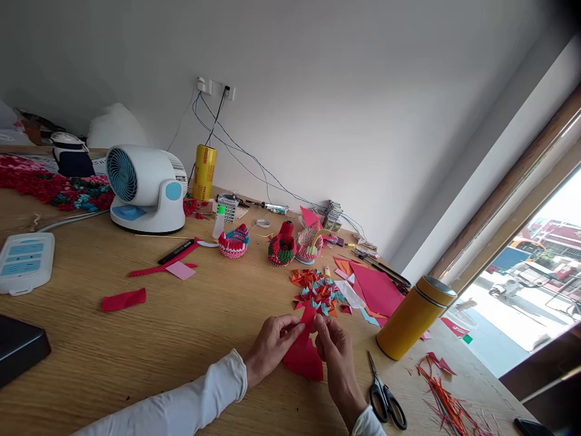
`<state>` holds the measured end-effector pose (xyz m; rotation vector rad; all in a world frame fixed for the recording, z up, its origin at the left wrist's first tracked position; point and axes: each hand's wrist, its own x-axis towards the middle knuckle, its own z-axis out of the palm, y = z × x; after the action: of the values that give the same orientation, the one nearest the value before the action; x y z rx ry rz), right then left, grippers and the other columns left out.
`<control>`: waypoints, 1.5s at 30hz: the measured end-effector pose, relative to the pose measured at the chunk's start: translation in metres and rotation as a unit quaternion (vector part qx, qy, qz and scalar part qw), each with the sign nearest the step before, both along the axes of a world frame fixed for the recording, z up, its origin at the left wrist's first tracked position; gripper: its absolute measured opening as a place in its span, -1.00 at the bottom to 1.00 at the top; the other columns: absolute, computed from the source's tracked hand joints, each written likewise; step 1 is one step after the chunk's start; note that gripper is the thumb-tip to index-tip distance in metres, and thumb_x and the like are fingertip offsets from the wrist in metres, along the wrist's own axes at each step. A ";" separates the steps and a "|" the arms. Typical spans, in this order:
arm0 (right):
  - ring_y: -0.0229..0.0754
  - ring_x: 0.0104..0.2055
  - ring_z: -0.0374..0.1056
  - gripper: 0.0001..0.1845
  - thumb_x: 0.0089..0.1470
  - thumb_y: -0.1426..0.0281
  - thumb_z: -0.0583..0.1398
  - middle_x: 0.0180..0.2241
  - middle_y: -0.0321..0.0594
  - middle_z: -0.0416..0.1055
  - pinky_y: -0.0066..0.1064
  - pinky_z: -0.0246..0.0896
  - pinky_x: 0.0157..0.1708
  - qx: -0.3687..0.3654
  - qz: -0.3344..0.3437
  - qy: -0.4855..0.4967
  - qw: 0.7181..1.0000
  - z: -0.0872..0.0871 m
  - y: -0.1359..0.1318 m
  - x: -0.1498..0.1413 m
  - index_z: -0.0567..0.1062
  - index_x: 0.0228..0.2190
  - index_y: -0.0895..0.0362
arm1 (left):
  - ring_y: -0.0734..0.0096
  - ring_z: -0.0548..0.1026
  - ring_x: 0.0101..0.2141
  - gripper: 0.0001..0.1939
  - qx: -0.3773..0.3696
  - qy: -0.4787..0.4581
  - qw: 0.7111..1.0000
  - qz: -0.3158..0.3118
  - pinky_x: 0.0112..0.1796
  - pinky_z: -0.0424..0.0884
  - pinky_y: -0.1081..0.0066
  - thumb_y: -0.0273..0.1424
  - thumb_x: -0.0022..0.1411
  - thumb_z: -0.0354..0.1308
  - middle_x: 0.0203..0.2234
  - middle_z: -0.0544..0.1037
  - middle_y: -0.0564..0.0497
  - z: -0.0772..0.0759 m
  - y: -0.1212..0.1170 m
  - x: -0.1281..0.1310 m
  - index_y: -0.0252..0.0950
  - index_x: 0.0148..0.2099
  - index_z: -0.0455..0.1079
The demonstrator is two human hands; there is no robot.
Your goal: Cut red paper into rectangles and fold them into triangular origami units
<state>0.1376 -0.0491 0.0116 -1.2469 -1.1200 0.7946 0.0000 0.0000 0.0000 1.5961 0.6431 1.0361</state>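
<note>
Between my two hands a narrow red paper strip (307, 320) stands upright, pinched at both edges. My left hand (275, 340) grips its left side with thumb over bent fingers. On the other side, my right hand (333, 346) pinches the strip's right edge. Wider red paper (309, 362) lies on the table just below the strip; whether the two are joined I cannot tell. Behind my hands is a pile of small folded paper pieces (318, 289) in orange, red and blue. Black scissors (385, 396) rest to the right of my right hand.
A yellow bottle (415, 318) stands at the right, near shredded paper strips (447, 396) and red paper sheets (374, 289). Farther back are folded-paper baskets (234, 241). A white fan (147, 189), a black cutter (176, 252) and a power strip (27, 260) are at the left.
</note>
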 end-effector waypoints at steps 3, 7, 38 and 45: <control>-0.34 -0.62 0.00 -0.49 0.01 -0.06 0.20 -0.63 -0.36 0.22 -0.48 -0.11 -0.62 -0.011 0.040 -0.055 0.998 -0.002 0.000 -0.002 0.42 -0.53 0.16 | 0.38 0.42 -0.42 -0.63 -0.013 -0.034 0.999 0.007 -0.38 0.29 0.49 -0.13 0.26 0.06 -0.48 0.51 0.00 -0.001 0.003 -0.001 -0.35 -0.34 0.47; -0.30 -0.58 0.10 -0.50 0.01 -0.04 0.22 -0.59 -0.29 0.32 -0.47 -0.03 -0.58 -0.010 0.045 -0.088 0.995 -0.005 -0.001 -0.003 0.43 -0.56 0.17 | 0.40 0.41 -0.45 -0.65 -0.014 -0.039 0.999 0.024 -0.39 0.30 0.49 -0.14 0.23 0.11 -0.53 0.47 0.03 -0.002 0.005 0.000 -0.34 -0.39 0.44; -0.29 -0.52 0.15 -0.62 0.03 0.08 0.26 -0.53 -0.30 0.34 -0.48 0.04 -0.53 0.018 0.041 -0.058 0.997 -0.008 -0.004 0.000 0.45 -0.45 0.17 | 0.54 0.21 -0.54 -0.67 -0.025 -0.045 0.999 -0.016 -0.48 0.16 0.51 -0.18 0.16 0.17 -0.62 0.28 0.14 0.005 0.008 -0.001 -0.35 -0.47 0.33; -0.29 -0.56 0.20 -0.63 -0.06 0.12 0.34 -0.55 -0.28 0.39 -0.49 0.08 -0.58 0.008 0.048 0.022 0.999 -0.004 -0.002 0.001 0.47 -0.41 0.17 | 0.46 0.37 -0.44 -0.70 -0.017 -0.041 0.998 -0.038 -0.38 0.29 0.49 -0.20 0.17 0.18 -0.50 0.44 0.04 0.004 0.009 -0.002 -0.38 -0.38 0.41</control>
<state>0.1384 -0.0513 0.0073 -1.1646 -1.1555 0.8787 -0.0021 0.0090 0.0044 1.5291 0.5370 1.0244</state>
